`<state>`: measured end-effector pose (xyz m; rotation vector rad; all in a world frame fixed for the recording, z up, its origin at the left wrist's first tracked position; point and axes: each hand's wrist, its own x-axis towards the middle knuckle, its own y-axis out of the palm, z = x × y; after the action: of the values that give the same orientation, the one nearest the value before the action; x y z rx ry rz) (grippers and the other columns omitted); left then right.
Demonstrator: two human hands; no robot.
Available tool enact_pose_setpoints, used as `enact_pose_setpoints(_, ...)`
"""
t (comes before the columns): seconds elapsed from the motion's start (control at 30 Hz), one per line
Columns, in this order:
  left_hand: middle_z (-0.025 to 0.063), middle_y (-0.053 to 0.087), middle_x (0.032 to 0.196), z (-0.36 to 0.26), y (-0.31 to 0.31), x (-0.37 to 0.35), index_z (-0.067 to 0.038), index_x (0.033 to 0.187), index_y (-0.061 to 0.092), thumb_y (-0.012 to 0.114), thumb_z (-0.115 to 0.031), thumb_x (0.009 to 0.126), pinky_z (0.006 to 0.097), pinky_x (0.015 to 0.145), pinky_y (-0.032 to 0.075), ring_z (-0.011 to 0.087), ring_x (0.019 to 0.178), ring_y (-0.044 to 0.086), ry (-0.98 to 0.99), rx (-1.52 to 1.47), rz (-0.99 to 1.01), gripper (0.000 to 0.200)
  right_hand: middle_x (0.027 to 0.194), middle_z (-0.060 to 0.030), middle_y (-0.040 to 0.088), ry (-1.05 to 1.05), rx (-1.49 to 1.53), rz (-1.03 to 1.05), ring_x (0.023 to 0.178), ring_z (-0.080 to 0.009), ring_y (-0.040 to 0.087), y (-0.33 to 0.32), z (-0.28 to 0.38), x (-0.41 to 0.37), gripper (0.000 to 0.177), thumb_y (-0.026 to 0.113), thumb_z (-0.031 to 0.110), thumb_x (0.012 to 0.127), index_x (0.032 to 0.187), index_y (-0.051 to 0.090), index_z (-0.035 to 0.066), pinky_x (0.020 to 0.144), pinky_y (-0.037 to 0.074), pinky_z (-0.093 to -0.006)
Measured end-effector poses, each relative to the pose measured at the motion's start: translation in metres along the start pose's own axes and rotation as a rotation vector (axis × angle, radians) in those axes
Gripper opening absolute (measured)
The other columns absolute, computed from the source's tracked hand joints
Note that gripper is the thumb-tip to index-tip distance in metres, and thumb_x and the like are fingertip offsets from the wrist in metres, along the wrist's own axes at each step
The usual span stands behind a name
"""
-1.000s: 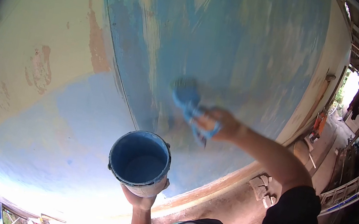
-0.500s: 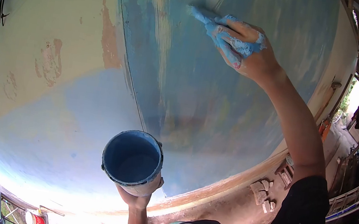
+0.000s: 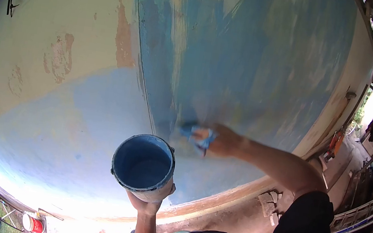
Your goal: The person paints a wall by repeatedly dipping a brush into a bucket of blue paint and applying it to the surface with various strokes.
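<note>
My left hand point(image 3: 146, 205) grips a small paint bucket point(image 3: 143, 164) from beneath. The bucket's mouth faces me, its rim and inside coated in blue paint. My right hand point(image 3: 212, 138), smeared with light blue paint and blurred by motion, is closed around a paintbrush point(image 3: 188, 130); the brush's outline is hard to make out. It is close to the large curved wall point(image 3: 259, 79), low on its blue-painted part and just above and right of the bucket. Brush streaks of blue and teal run down there over pale yellow.
Left of a thin dark seam point(image 3: 141, 71), the surface is pale yellow with brown bare patches point(image 3: 124, 35) and light blue below. Broken blocks point(image 3: 270, 203) lie on the ground at lower right. A red and white bucket point(image 3: 33, 224) stands at lower left.
My right hand has swept down the wall with the brush, from the upper part to near the bucket's height. My left hand still holds the bucket; the view has shifted slightly.
</note>
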<state>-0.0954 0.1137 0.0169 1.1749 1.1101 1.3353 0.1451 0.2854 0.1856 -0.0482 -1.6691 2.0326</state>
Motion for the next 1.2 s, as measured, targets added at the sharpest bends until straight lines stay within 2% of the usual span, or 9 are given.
enact_pose_setpoints(0.2,0.0174,0.038,0.153,0.005,0.04,-0.008,-0.01,0.149,0.037,0.044,-0.063,0.1,0.0678,0.104,0.035,0.04,0.137,0.039,0.012,-0.164,-0.032,0.073,0.085,-0.0063,0.072,0.221,0.267,-0.254,0.074,-0.0225,0.072,-0.107,0.038,0.048,0.014,0.069,0.013,0.093,0.106,0.066,0.009,0.065,0.06,-0.0338)
enact_pose_setpoints(0.27,0.0177,0.038,0.152,0.002,0.031,-0.012,-0.01,0.149,0.036,0.044,-0.063,0.1,0.0678,0.103,0.035,0.04,0.136,0.038,0.047,-0.125,-0.072,0.072,0.086,-0.006,0.069,-0.318,-0.638,-0.617,0.07,-0.0229,0.071,-0.109,0.023,0.055,0.016,0.074,0.014,0.089,0.103,0.069,0.009,0.062,0.06,-0.0344)
enact_pose_setpoints(0.43,0.0191,0.037,0.156,-0.015,0.004,-0.021,-0.009,0.151,0.033,0.051,-0.062,0.099,0.0632,0.115,0.032,0.038,0.141,0.038,0.094,0.031,0.016,0.076,0.097,-0.0115,0.065,-0.526,-0.656,-0.614,0.067,-0.0242,0.068,0.042,-0.037,0.026,0.034,0.077,0.014,0.082,0.111,0.062,0.004,0.053,0.057,-0.0316)
enact_pose_setpoints(0.5,0.0196,0.037,0.155,-0.021,-0.001,-0.028,-0.009,0.151,0.033,0.051,-0.063,0.099,0.064,0.114,0.031,0.0389,0.14,0.037,0.12,0.037,0.02,0.077,0.116,-0.0155,0.065,-0.42,-0.562,-0.397,0.095,-0.0272,0.07,0.119,-0.041,-0.008,0.028,0.072,0.008,0.084,0.111,0.067,0.003,0.068,0.064,-0.0324)
enact_pose_setpoints(0.67,0.0197,0.037,0.154,-0.037,-0.014,-0.039,-0.011,0.151,0.033,0.052,-0.062,0.098,0.0648,0.114,0.029,0.0401,0.14,0.036,0.144,-0.004,0.022,0.077,0.096,-0.0128,0.063,-0.194,-0.204,0.008,0.074,-0.0302,0.07,0.177,0.004,-0.033,0.015,0.063,0.014,0.086,0.098,0.058,0.007,0.065,0.061,-0.0391)
enact_pose_setpoints(0.87,0.017,0.044,0.149,-0.04,-0.013,-0.04,-0.008,0.147,0.038,0.052,-0.061,0.097,0.0633,0.108,0.037,0.0377,0.134,0.043,0.148,0.085,0.0,0.074,0.098,-0.0149,0.071,0.402,0.443,0.182,0.075,-0.0288,0.073,0.056,0.023,0.013,0.015,0.058,0.025,0.102,0.107,0.061,0.011,0.069,0.061,-0.0406)
enact_pose_setpoints(1.03,0.0178,0.042,0.149,-0.048,-0.028,-0.038,-0.01,0.149,0.035,0.057,-0.061,0.095,0.0624,0.113,0.031,0.038,0.137,0.037,0.139,-0.001,-0.105,0.078,0.092,-0.0146,0.07,-0.004,0.541,-0.379,0.07,-0.0236,0.073,-0.017,0.021,0.028,0.029,0.068,0.009,0.097,0.125,0.062,0.008,0.065,0.061,-0.0329)
enact_pose_setpoints(1.13,0.0177,0.041,0.155,-0.047,-0.028,-0.037,-0.008,0.15,0.037,0.051,-0.057,0.097,0.064,0.111,0.035,0.0388,0.139,0.04,0.088,0.053,-0.101,0.074,0.093,-0.0114,0.069,-0.262,-0.229,-0.948,0.071,-0.0199,0.073,-0.018,0.024,0.045,0.031,0.071,-0.006,0.09,0.12,0.065,0.001,0.063,0.061,-0.0304)
enact_pose_setpoints(1.2,0.0176,0.041,0.155,-0.052,-0.04,-0.037,-0.008,0.15,0.038,0.051,-0.057,0.096,0.0644,0.111,0.034,0.039,0.14,0.04,0.083,0.017,-0.142,0.074,0.096,-0.0103,0.068,-0.062,0.371,-1.133,0.074,-0.0184,0.072,0.019,0.03,0.045,0.023,0.074,-0.008,0.087,0.109,0.068,-0.004,0.063,0.061,-0.0301)
